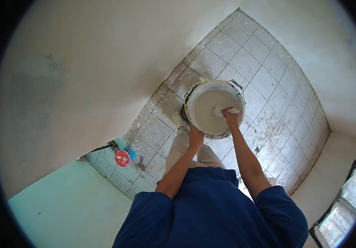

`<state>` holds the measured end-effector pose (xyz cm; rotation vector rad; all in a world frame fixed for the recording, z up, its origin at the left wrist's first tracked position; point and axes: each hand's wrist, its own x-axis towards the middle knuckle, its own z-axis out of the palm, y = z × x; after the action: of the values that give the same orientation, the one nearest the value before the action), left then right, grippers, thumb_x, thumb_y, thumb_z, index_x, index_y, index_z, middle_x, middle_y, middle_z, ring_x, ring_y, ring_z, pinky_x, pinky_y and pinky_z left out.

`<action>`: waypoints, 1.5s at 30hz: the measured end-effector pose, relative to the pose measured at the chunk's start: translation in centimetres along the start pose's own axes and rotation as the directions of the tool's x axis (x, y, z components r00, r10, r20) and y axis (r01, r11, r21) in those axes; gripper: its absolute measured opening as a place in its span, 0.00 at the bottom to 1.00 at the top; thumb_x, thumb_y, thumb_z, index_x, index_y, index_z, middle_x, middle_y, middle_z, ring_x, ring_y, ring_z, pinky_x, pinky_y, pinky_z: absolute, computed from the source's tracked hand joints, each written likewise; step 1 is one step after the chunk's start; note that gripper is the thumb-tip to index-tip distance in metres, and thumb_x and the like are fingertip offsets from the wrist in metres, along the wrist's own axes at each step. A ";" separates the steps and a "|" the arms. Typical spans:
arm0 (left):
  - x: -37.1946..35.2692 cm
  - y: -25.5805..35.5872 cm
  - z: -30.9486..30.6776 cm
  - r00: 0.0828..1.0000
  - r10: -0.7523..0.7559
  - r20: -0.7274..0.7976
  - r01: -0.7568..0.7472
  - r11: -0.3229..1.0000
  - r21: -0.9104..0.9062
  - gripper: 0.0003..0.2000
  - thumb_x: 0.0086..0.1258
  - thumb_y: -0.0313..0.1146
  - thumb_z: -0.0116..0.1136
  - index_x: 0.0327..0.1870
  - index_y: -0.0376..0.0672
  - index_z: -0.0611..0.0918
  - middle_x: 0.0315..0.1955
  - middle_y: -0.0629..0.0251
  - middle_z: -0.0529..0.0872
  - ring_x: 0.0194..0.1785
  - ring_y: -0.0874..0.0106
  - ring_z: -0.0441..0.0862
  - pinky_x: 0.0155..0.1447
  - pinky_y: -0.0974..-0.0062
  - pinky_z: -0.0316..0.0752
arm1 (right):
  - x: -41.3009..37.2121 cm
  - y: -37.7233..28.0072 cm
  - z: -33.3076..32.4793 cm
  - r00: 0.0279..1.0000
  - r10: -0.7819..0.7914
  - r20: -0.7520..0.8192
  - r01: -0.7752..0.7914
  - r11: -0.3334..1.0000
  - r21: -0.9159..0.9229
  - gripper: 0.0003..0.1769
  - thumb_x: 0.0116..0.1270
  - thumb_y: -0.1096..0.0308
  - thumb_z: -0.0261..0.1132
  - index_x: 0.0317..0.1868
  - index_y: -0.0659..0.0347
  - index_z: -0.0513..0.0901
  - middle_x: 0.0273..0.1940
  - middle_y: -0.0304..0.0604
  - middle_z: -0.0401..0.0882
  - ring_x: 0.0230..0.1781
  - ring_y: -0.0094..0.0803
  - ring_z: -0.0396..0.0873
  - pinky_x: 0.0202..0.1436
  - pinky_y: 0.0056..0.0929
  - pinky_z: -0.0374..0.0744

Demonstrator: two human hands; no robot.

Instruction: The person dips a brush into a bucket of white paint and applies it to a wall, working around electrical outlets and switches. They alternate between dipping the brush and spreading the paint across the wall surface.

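Observation:
A large round bucket with a splattered rim holds pale, creamy liquid. My left hand grips the near left part of the bucket's rim. Over the right side of the liquid, my right hand is closed round the handle of a brush, whose pale head lies at the surface of the liquid. A wire handle and a dark clip-like piece show at the far right edge of the bucket.
Paint-spotted tiles cover the floor between pale walls. A small blue and red pot stands at the lower left, by a dark pipe-like thing. My shoe is beside the bucket. A dark-framed window is at the lower right.

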<state>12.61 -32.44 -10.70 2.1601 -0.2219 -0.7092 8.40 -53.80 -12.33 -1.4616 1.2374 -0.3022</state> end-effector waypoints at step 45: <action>-18.1 21.4 -62.6 0.698 0.620 -0.358 -0.558 0.784 0.272 0.18 0.72 0.38 0.60 0.58 0.41 0.77 0.52 0.59 0.83 0.56 0.67 0.81 0.60 0.66 0.75 | -27.8 -65.3 12.1 0.394 -0.915 -0.094 0.476 0.116 0.872 0.16 0.62 0.68 0.71 0.47 0.65 0.78 0.46 0.46 0.81 0.48 0.31 0.80 0.57 0.33 0.80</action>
<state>34.45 2.46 44.11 2.1286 -0.7130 0.1722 39.31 -37.37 50.53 -1.0449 -0.2882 -0.9903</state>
